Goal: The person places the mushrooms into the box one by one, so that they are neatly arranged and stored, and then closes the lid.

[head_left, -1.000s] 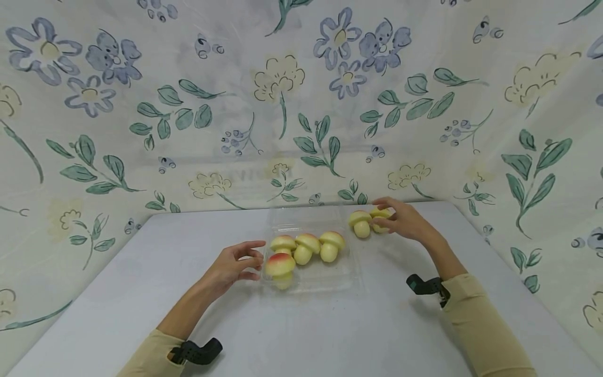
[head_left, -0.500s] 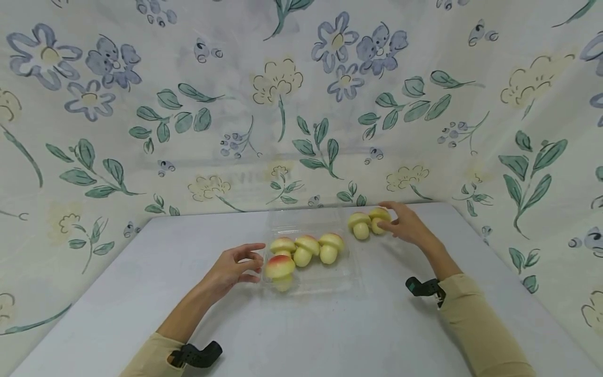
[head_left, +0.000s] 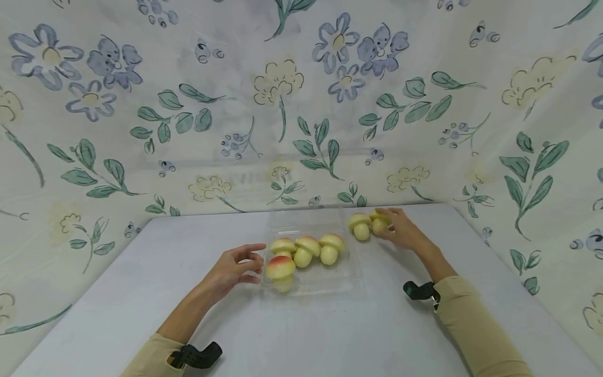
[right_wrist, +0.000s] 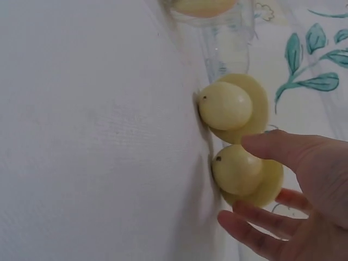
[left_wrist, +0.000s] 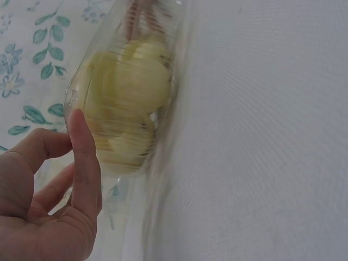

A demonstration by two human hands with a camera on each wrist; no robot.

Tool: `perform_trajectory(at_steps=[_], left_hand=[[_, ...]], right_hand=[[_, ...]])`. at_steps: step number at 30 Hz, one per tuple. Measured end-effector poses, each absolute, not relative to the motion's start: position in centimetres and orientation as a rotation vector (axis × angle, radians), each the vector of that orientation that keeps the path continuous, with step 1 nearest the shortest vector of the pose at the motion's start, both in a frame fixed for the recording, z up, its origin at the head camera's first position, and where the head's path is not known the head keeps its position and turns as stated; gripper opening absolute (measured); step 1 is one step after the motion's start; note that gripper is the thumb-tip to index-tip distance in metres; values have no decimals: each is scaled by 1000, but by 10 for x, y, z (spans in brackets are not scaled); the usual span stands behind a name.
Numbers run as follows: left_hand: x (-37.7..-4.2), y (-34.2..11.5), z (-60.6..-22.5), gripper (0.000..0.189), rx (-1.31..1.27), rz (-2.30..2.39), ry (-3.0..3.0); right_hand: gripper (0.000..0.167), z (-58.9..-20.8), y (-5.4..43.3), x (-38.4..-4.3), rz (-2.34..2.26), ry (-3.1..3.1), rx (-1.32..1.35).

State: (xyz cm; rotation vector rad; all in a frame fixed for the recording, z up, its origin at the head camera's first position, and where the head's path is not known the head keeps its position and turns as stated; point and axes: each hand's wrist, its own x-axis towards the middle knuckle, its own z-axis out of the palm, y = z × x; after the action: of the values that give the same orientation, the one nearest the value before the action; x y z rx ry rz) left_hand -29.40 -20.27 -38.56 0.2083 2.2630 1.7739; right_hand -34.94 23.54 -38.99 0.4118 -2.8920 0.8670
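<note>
A clear plastic box [head_left: 325,283] with its lid raised at the back holds several toy mushrooms [head_left: 306,246], pale yellow with reddish cap tops. At its left side is my left hand [head_left: 235,268], fingers loosely bent and spread, fingertips right at the wall; the left wrist view shows this hand [left_wrist: 65,185] against the clear side. Two more mushrooms stand right of the box. My right hand [head_left: 405,229] grips the farther-right mushroom [right_wrist: 239,171], thumb on one side and fingers round the other. The second mushroom [head_left: 360,225] stands close beside it, free of the hand.
The white table [head_left: 311,335] runs back to a hanging cloth [head_left: 226,78] printed with flowers and leaves. A black camera mount [head_left: 198,354] sits on the left wrist, another mount [head_left: 418,290] on the right.
My right hand has drawn its fingers in around the farther-right mushroom after hovering above and beside it. The left hand and the box have stayed in place.
</note>
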Motion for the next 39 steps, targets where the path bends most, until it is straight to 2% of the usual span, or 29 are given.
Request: perform_trajectory(at_steps=[20,30,39], left_hand=[[-292,-204,-386,57,209,1765,2272],[-291,-203,-385,57,235,1767,2265],[-292,-204,-385,58,233,1771,2267]], right_hand=[[73,-392,232,-349,897,-2880,153],[63,-393,230,-344,850,-2822,183],[66,-393,230,-345,855,-2823,189]])
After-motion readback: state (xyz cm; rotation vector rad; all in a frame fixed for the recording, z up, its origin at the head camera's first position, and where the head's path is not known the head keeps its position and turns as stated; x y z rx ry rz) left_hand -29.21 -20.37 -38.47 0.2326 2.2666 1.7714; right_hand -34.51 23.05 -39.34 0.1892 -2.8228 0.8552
